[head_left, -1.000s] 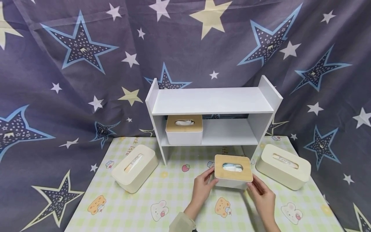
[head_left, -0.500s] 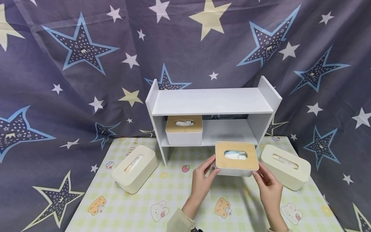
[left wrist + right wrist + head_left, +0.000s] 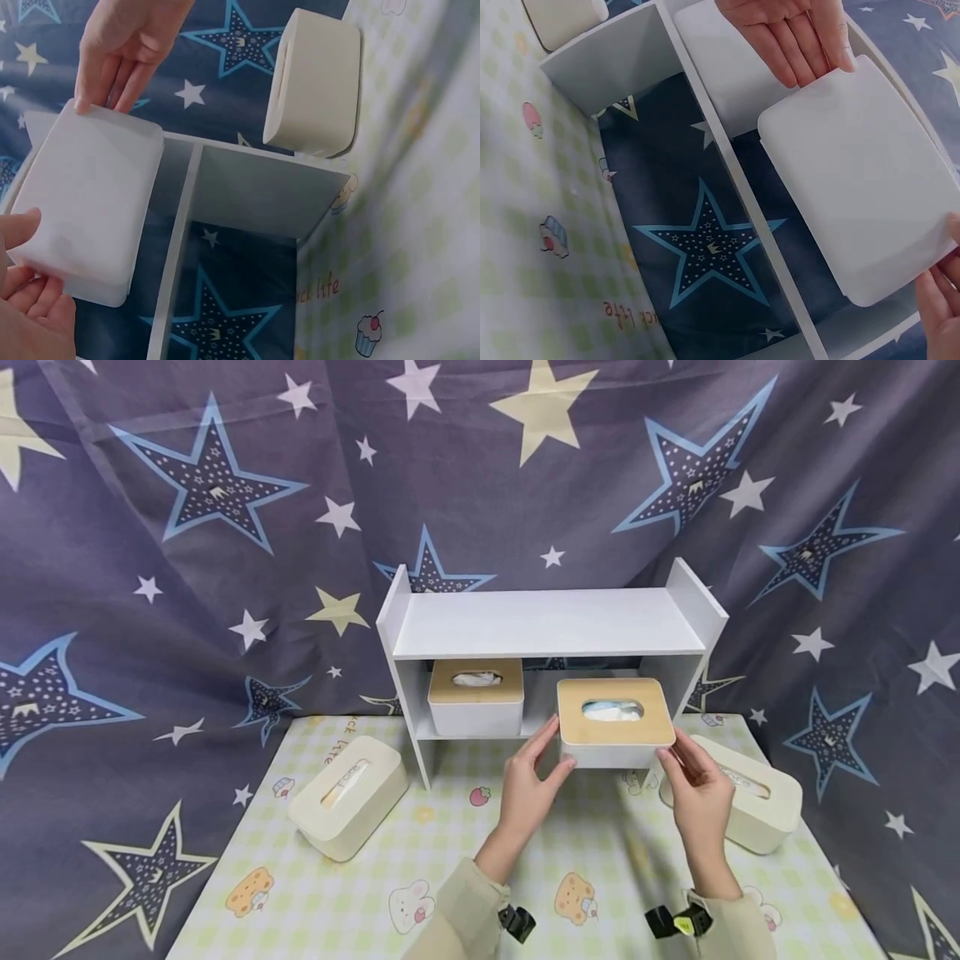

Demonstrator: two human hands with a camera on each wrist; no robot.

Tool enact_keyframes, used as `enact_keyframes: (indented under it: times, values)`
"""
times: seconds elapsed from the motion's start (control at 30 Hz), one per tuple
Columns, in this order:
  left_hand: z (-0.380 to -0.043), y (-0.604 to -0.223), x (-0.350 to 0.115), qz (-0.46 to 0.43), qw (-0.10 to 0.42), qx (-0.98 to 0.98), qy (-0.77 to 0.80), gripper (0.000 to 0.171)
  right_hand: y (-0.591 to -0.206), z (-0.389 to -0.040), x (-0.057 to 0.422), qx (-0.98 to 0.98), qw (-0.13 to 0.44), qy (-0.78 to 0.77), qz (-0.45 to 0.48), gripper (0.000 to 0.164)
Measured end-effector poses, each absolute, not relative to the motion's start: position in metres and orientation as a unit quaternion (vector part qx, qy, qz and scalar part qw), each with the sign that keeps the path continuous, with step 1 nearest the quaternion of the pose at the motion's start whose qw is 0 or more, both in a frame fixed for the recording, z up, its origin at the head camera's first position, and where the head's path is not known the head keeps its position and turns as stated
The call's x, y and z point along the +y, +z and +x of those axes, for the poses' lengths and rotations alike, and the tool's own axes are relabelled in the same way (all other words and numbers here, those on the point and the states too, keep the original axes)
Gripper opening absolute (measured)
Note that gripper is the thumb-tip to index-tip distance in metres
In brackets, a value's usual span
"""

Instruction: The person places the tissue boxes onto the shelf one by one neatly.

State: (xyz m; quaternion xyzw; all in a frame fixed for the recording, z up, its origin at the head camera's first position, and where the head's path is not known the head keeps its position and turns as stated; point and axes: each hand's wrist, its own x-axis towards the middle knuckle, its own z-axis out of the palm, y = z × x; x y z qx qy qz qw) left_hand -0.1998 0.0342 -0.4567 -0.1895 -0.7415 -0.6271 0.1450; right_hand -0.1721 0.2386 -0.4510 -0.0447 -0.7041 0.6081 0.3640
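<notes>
Between my two hands is a white tissue box with a wooden lid [image 3: 617, 727], held up off the table in front of the shelf's right half. My left hand [image 3: 528, 789] grips its left end, thumb at the front corner. At its right end, my right hand [image 3: 697, 789] pinches it the same way. Both wrist views show the box's white underside [image 3: 97, 187] from below. A second wooden-lidded tissue box [image 3: 477, 714] sits on the lower board of the white shelf [image 3: 547, 622], at the left. The held box hides part of that board.
On the checked tablecloth [image 3: 450, 860], a cream tissue box [image 3: 348, 797] lies left of the shelf. Another cream tissue box [image 3: 761, 810] stands at the right, partly behind my right hand. A starry curtain [image 3: 480, 468] hangs behind the shelf.
Both hands have raised the wooden-lidded tissue box from near the table and carried it forward to the shelf's lower board. The other boxes have not moved.
</notes>
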Motion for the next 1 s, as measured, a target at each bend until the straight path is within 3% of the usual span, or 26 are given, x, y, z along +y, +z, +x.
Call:
enact_keyframes:
  times: [0.47,0.8,1.0]
  values:
    - [-0.240,-0.454,0.045,-0.147,0.105,-0.793,-0.581,0.071,-0.457,-0.230,0.233,-0.681,0.357,0.637,-0.057,0.037]
    - [-0.249,-0.458,0.051,-0.134,0.103,-0.804,-0.571,0.073,-0.459,-0.240,0.234,-0.677,0.328,0.652,-0.089,0.038]
    - [-0.250,-0.459,0.051,-0.131,0.101,-0.814,-0.557,0.075,-0.461,-0.241,0.233,-0.682,0.339,0.642,-0.089,0.037]
